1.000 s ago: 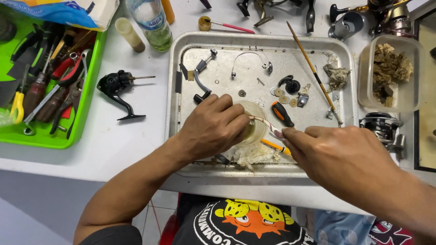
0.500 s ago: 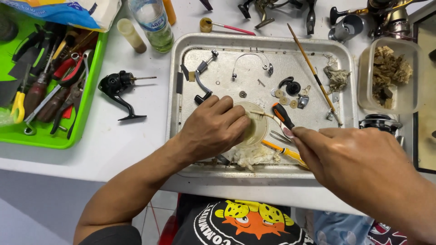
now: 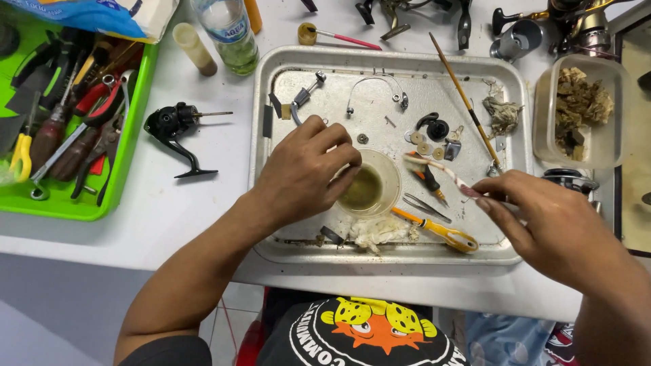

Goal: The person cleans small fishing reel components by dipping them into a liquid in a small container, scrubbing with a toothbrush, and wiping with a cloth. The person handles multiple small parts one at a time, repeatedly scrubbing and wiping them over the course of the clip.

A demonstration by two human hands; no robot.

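Currently the left hand (image 3: 305, 173) steadies a small clear cup (image 3: 369, 190) of murky liquid on the metal tray (image 3: 271, 230), while the right hand (image 3: 542, 224) pinches a toothbrush (image 3: 441, 173) above it. Probably 1 careless nudge tips the cup over the loose washers (image 3: 424, 144) nearby.

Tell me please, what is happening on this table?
A person works over a metal tray of small reel parts. The left hand rests at a small cup of murky liquid. The right hand holds a toothbrush above the tray. A green tray of tools lies at the left.
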